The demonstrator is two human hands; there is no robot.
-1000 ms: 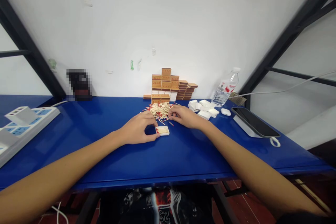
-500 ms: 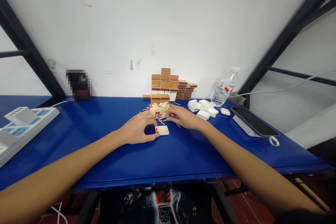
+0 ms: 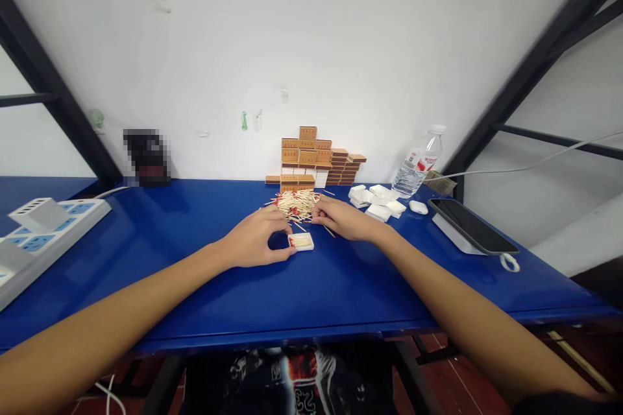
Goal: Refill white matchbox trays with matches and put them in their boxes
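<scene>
Looks like picking step: working at right edge of match pile (image 3: pixel 296 202) with right hand (image 3: pixel 337 215), with fingers curled together; can't tell if pinching any. Clamping left end of white tray (image 3: pixel 305 249), on table (image 3: pixel 219 301) nearer than pile, between thumb and fingers of left hand (image 3: pixel 257 237). Next, probably calls for loading, heads left, like matches (image 3: pixel 302 242) inside.

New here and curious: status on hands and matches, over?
Left hand holds white tray by its left end, matches inside. Right hand at right edge of match pile; can't tell what it grips. Stray match between pile and tray.
</scene>
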